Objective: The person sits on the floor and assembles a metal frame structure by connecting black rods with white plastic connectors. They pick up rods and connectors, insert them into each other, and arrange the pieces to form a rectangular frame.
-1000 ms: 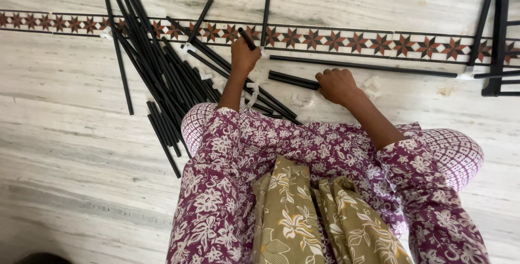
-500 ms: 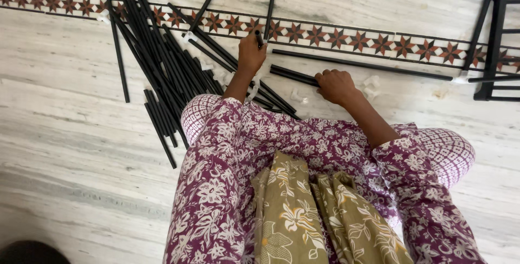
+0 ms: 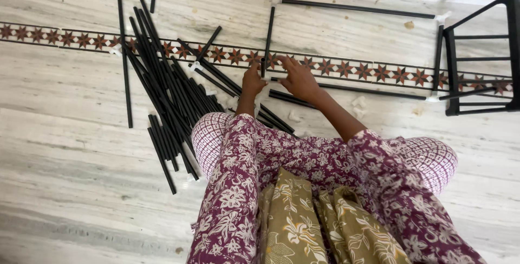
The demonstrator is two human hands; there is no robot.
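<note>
The left hand (image 3: 253, 81) is clamped around the near end of an upright-lying black rod (image 3: 268, 35) that runs far across the marble floor (image 3: 65, 134). The right hand (image 3: 298, 78) rests just beside it with fingers spread; whether it touches the rod's end is hard to tell, as the hands crowd together there. A heap of black rods (image 3: 168, 90) lies to the left, its near-right edge hidden behind the person's patterned knee (image 3: 216, 139). At the far right a black frame (image 3: 482, 58) is cut off by the picture's edge.
</note>
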